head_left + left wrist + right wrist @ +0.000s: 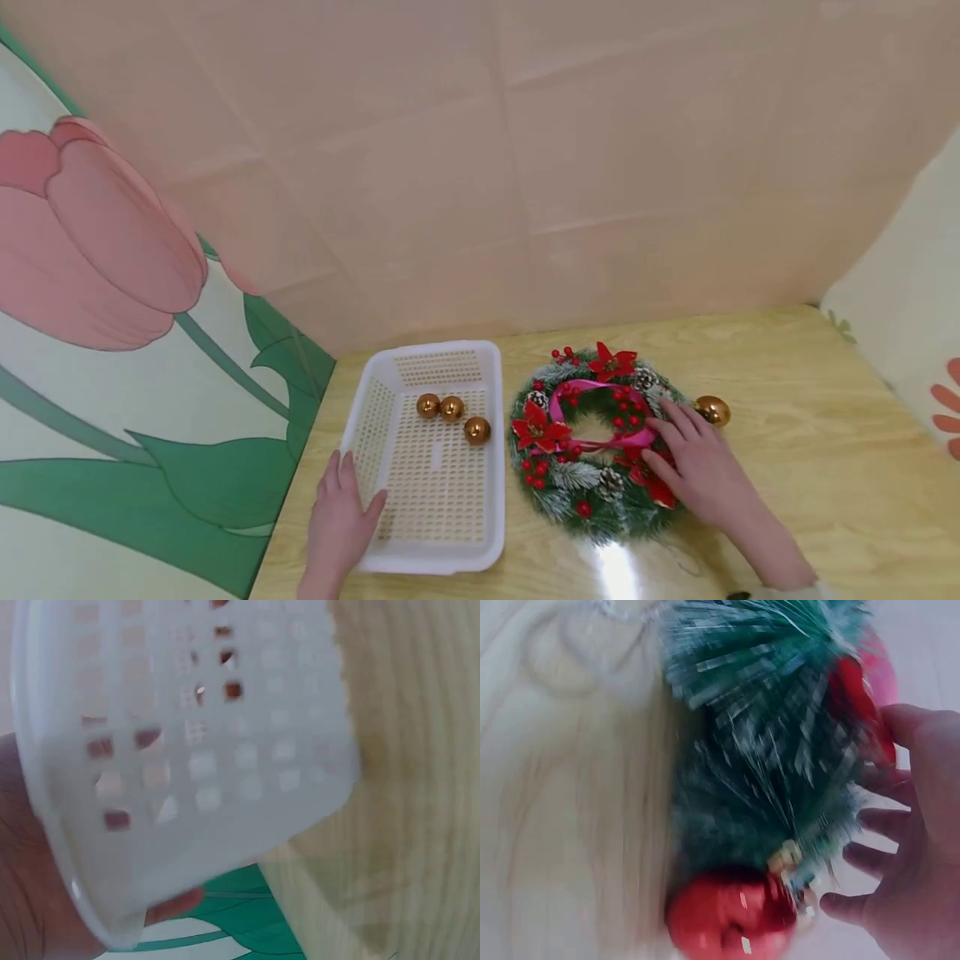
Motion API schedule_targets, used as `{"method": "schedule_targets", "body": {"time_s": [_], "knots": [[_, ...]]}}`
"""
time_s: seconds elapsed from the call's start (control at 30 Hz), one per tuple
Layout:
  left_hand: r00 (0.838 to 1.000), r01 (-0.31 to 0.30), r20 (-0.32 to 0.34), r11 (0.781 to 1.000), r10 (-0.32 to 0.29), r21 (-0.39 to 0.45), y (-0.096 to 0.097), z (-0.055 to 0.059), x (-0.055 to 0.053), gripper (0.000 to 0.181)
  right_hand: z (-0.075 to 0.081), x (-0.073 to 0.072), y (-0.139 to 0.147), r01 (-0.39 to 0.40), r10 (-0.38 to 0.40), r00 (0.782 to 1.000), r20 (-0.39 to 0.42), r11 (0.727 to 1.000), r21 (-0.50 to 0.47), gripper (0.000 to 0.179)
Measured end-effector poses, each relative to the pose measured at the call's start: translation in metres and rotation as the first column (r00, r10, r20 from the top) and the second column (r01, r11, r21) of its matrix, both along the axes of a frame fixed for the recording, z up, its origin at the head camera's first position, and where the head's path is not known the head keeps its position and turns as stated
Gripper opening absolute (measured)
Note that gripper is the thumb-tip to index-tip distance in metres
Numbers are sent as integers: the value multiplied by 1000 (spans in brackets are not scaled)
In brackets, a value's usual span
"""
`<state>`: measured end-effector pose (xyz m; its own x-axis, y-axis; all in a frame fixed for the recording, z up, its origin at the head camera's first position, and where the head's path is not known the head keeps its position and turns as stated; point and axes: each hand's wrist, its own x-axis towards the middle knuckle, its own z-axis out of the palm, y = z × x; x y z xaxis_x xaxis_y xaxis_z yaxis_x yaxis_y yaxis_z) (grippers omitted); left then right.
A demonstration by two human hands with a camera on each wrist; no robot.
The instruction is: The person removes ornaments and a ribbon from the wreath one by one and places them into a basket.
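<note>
My left hand [339, 517] holds the left rim of a white perforated plastic basket [491, 500], thumb over the inner side and fingers outside. Three shiny copper-coloured Christmas balls [477, 430] lie inside it. To the right is a green Christmas wreath [573, 477] with frosted tips, red poinsettias, berries, pinecones and a pink ribbon [557, 407]. On its right side rests my right hand [701, 467], fingers spread over the greenery. Another copper-coloured ball [712, 410] sits at the wreath's right edge, just beyond that hand; in the right wrist view this shiny ball [731, 915] looks reddish.
Both things lie on a light wood-grain table [825, 400]. Behind it hangs a creased beige cloth [525, 167]. A wall painted with a pink tulip and green leaves [217, 475] borders the left side; a pale wall [911, 308] borders the right.
</note>
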<state>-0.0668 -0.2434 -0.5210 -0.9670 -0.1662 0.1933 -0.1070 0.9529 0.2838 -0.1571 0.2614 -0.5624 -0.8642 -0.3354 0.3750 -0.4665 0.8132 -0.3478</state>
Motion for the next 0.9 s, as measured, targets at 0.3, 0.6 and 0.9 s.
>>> {"method": "schedule_targets", "body": {"time_s": [0.3, 0.6, 0.9], "knots": [[995, -59, 89, 985, 45, 159, -23, 8, 13, 72, -9, 18, 28, 58, -58, 998, 17, 997, -43, 74], [997, -72, 51, 951, 60, 300, -26, 2, 12, 69, -36, 37, 42, 107, -105, 988, 115, 994, -8, 88], [1000, -25, -9, 959, 29, 281, -18, 0, 9, 68, -22, 45, 57, 176, -147, 911, 385, 983, -43, 76]]}}
